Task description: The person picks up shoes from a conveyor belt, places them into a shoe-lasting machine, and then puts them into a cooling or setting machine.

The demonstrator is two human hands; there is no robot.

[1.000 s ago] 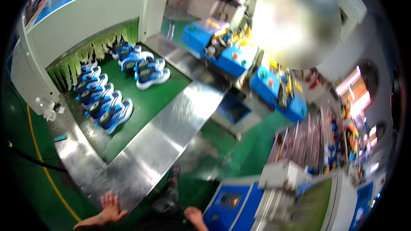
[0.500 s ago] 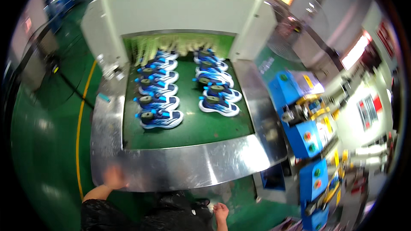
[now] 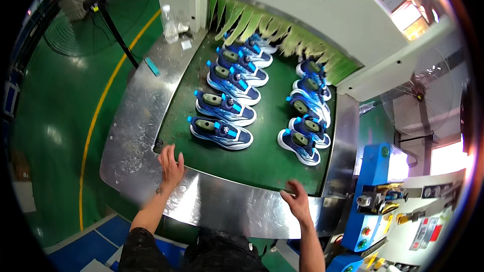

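Note:
Two rows of blue-and-white sneakers, several in each, rest on a green conveyor belt (image 3: 242,166), with dark olive inserts in their openings. The nearest sneaker of the left row (image 3: 222,133) lies with its toe to the right. My left hand (image 3: 171,167) hovers over the metal rim by the belt's near left corner, fingers apart and nothing in them. Over the near rim further right is my right hand (image 3: 297,199), empty, its fingers slightly bent and the thumb apart. Closest to it is the front sneaker of the right row (image 3: 299,147). Neither hand touches a shoe.
A wide metal rim (image 3: 227,204) borders the belt. Green strip curtains (image 3: 282,32) hang at the machine's mouth over the far shoes. A clear bottle (image 3: 169,24) and a teal object (image 3: 152,66) sit on the left rim. Blue machine housings (image 3: 370,191) stand at right; fans flank the machine.
The view has turned and come closer to the belt. My right hand has risen from beside my body to the near rim, and my left has moved forward to the belt's corner.

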